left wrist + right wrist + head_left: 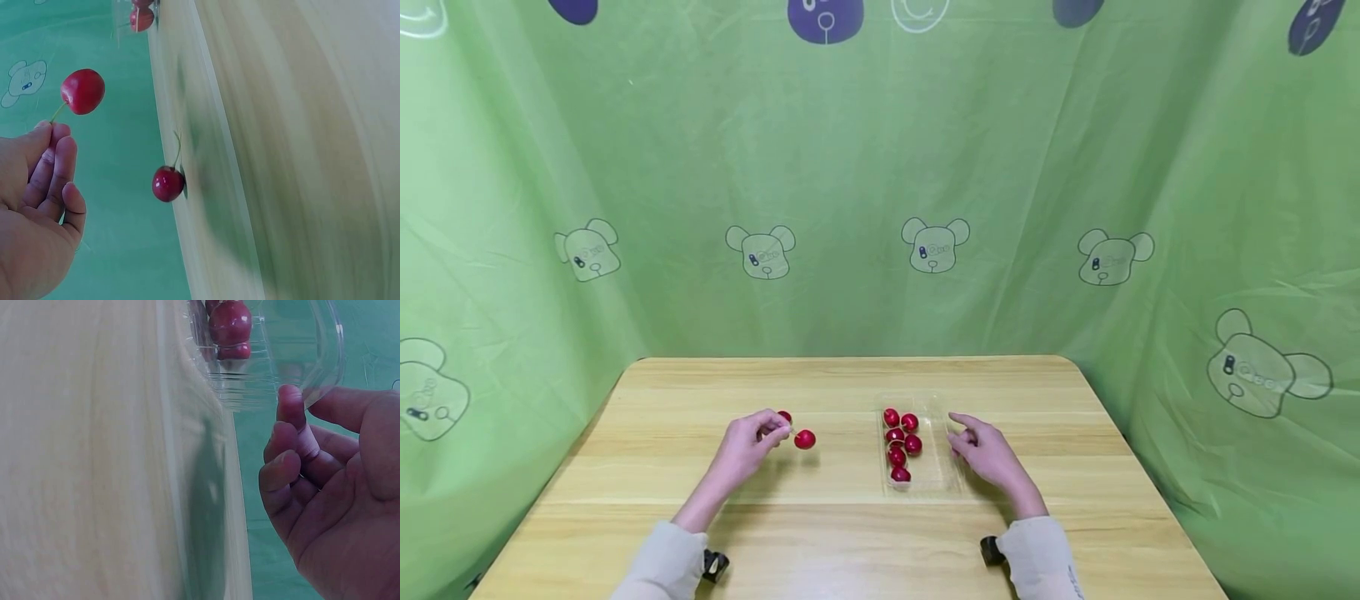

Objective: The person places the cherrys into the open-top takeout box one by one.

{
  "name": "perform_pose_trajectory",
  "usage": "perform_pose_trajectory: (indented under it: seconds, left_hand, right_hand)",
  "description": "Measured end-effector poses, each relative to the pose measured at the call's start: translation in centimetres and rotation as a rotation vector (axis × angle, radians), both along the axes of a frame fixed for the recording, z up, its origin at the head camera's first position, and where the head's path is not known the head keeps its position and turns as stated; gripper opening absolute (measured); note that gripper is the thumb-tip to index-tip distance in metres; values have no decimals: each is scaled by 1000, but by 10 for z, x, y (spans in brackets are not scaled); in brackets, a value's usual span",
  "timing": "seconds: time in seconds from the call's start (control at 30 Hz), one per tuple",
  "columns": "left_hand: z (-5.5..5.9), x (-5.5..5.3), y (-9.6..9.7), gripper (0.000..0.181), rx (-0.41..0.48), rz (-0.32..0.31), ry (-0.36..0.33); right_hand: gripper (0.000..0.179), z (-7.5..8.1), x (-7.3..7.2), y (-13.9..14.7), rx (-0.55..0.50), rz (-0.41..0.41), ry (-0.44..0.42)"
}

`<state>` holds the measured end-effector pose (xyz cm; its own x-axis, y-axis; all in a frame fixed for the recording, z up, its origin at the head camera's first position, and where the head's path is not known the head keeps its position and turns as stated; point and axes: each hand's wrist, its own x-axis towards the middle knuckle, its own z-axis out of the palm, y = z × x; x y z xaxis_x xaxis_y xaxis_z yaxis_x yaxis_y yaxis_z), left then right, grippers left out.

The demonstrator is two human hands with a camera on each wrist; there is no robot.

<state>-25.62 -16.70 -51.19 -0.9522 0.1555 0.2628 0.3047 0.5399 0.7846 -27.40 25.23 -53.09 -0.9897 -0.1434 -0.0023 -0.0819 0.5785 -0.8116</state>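
Note:
My left hand pinches the thin green stem of a red cherry between thumb and fingertips. The fruit hangs out beyond the fingers, above the wooden table. Another cherry, darker and with its stem sticking up, lies on the table close by; in the head view the left hand partly covers it. Several red cherries fill the left side of a clear plastic box. On the box's right side is my right hand, its fingertips right at the rim and its fingers loosely bent.
The light wooden table has its far edge near a green curtain printed with bear heads. That curtain also closes in both sides. A dark wrist device shows at the left cuff, and another one at the right.

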Motion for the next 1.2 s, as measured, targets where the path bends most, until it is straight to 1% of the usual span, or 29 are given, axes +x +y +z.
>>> perform_pose_trajectory:
  seconds: [0.2, 0.37, 0.5, 0.77, 1.03, 1.2]
  left_hand:
    - [-1, -1, 9, 4, 3, -21, 1]
    - [-1, -1, 17, 3, 25, -43, -10]
    - [0, -1, 24, 4, 35, -59, -16]
    - [5, -2, 37, 6, 21, -87, -14]
    - [6, -6, 45, 6, 30, -125, -3]
    - [6, -6, 53, 5, 39, -142, 20]
  right_hand:
    - [51, 0, 2, 0, -6, -4, -5]
    - [51, 0, 3, 0, -3, -9, -10]
    - [51, 0, 3, 0, -13, -8, -10]
    - [52, 1, 3, -1, -12, -5, -6]
    - [52, 4, 3, -2, -1, -6, -3]
    - [51, 4, 3, -3, 4, -6, -1]
